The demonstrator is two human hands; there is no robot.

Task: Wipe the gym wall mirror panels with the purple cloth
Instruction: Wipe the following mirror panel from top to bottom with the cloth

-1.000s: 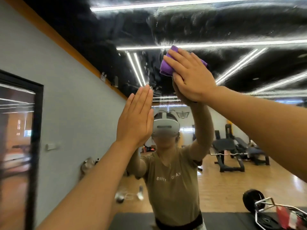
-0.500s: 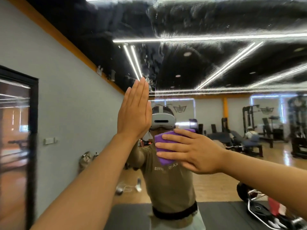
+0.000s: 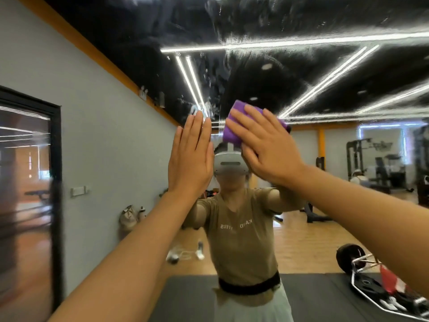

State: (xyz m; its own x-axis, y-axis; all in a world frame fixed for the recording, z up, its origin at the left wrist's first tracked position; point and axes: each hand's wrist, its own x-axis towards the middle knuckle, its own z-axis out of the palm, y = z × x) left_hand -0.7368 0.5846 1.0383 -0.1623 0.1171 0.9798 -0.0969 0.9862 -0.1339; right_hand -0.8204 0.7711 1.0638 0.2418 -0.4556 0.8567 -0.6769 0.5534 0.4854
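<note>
My right hand (image 3: 267, 154) presses the soft purple cloth (image 3: 234, 126) flat-fingered on the big shiny wall mirror (image 3: 325, 182), beside my flat, empty left hand (image 3: 189, 159).

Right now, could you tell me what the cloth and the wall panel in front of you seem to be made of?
The purple cloth, pressed under the right hand, looks like soft matte fabric, perhaps microfibre: it bunches into thick folds with a fuzzy surface. The mirror looks like glossy glass: it reflects the person, the ceiling lights and the gym, and shows wet-looking smears near the top.
</note>
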